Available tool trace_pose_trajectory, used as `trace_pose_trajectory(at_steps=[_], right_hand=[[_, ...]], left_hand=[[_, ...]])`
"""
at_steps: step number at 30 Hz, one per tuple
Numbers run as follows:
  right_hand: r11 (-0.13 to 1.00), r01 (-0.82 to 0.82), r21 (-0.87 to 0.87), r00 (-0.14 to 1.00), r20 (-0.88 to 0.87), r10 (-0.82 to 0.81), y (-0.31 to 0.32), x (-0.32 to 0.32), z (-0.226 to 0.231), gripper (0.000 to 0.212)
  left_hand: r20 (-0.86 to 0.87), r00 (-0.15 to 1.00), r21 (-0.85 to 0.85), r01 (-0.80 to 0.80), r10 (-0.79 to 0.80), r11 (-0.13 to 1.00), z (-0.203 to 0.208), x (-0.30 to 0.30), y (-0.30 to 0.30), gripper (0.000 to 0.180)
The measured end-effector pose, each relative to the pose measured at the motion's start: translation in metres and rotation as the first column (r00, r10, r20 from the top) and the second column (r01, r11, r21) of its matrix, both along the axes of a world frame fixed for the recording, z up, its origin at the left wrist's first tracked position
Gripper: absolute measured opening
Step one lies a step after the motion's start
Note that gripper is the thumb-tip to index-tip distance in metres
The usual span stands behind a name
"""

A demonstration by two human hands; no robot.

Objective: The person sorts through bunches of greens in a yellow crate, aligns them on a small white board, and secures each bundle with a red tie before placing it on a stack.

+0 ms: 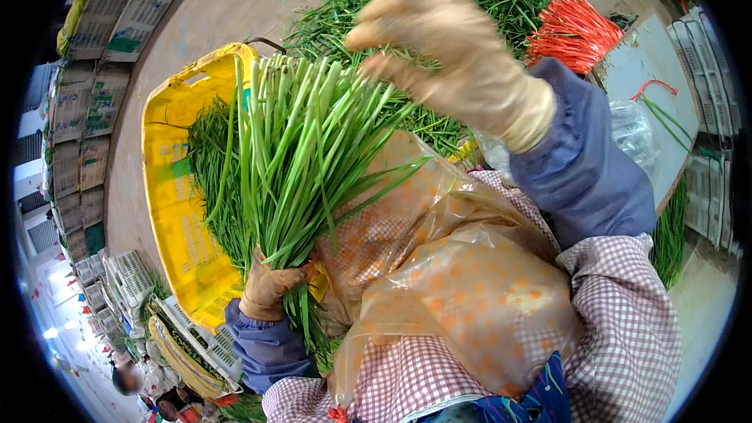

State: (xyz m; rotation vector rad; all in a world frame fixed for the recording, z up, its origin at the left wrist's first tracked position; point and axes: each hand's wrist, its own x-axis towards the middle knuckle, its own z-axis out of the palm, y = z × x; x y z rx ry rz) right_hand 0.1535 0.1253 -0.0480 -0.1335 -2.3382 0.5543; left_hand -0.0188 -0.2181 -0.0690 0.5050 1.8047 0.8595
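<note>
One chive bunch (301,149) above left grip (270,288).

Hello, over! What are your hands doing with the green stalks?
Left hand shut on green stalk bunch. Right hand raised, pinching loose stalks. Yellow crate behind, nothing blocking.

Bare concrete floor (219,8). Stacked sacks (86,94) line the left wall. White crates (125,274) stand lower left, under bright daylight.

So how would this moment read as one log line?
left hand: grips leaf bunch | right hand: pulling strands at top | yellow crate behind
</note>
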Motion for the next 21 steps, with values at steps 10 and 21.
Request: trace_pose_trajectory(at_steps=[10,21], right_hand=[[0.977,-0.186,-0.105,0.976,0.097,0.196,-0.014,-0.039,-0.044,0.016],[0.484,0.22,-0.847,0.971,0.142,-0.192,0.112,0.019,-0.091,0.017]], left_hand=[[-0.402,0.869,0.057,0.339,-0.289,0.939,-0.019,-0.008,-0.001,0.034],[-0.329,0.88,0.094,0.391,-0.342,0.916,-0.023,-0.015,-0.003,0.035]])
